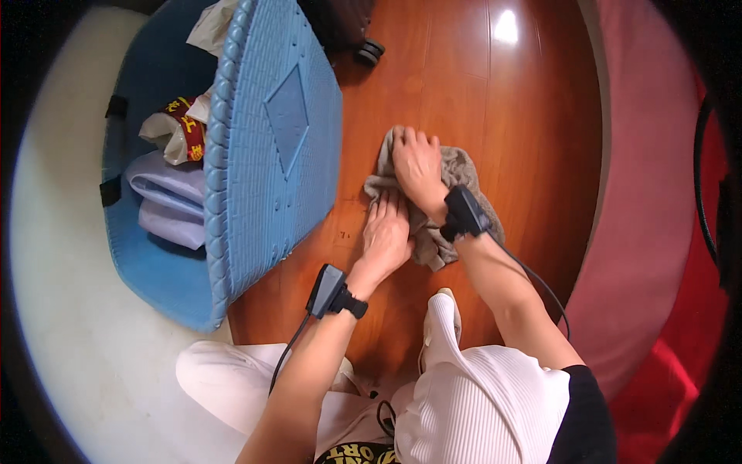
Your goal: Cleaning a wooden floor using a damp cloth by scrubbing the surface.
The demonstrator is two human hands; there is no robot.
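Though rumpled, cloth [461, 172]; hand [418, 165] (right) atop

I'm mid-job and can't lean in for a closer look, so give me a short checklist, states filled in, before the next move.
1. Right hand on the grey-brown cloth: ok, resting on top, back of the hand upward.
2. Left hand at the cloth: ok, at its near-left edge.
3. Cloth spread flat: not ok, bunched in folds.
4. Right hand's grip firm: cannot tell, the palm is hidden.
5. Blue basket apart from the cloth: ok, wooden floor shows between them.
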